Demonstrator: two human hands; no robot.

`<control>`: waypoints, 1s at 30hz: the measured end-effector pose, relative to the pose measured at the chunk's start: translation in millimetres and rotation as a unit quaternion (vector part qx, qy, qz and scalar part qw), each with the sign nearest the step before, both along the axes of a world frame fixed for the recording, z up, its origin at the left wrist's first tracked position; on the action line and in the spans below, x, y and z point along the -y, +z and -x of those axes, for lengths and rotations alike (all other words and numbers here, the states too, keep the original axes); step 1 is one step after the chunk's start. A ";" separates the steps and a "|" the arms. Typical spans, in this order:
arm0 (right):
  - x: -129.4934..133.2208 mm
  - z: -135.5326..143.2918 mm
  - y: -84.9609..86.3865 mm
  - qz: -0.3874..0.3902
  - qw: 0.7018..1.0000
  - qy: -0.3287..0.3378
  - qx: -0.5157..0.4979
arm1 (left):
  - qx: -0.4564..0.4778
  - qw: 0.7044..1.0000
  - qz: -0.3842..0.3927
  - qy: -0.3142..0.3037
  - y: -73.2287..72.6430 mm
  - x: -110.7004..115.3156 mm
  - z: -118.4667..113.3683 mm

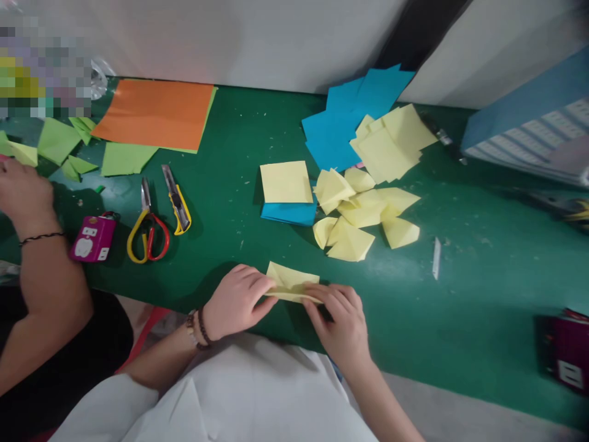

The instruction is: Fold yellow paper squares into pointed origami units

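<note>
Yellow paper [294, 275] held just inside the near edge of the green table [414, 331]
Left hand [242, 301] and right hand [340, 319] each pinch one end, fingers nearly closed against thumbs; green surface stretches wide to the right. Farther on, folded yellow pieces [363, 209] lie just beside a yellow-and-blue stack [286, 183]; beyond, blue sheets [329, 144] reach the table's back edge.
</note>
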State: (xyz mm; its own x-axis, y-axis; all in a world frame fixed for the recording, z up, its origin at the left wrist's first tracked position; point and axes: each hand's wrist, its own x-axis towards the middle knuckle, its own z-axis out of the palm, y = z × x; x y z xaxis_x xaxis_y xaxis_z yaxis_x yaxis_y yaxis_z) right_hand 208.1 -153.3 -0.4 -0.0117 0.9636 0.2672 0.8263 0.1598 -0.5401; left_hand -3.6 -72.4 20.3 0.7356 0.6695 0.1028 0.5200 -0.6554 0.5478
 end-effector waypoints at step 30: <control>-13.5 11.7 -9.4 -0.004 0.994 -0.090 0.058 | 0.001 0.985 0.141 0.103 -3.5 -2.0 -13.7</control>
State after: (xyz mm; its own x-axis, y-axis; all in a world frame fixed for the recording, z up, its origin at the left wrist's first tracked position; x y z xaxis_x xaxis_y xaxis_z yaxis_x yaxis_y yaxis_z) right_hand 196.5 -139.8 -9.8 0.1298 0.9508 0.2814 0.8988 0.0070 -0.4383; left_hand 10.0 -70.4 16.8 0.5807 0.8070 -0.1070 0.6250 -0.3577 0.6939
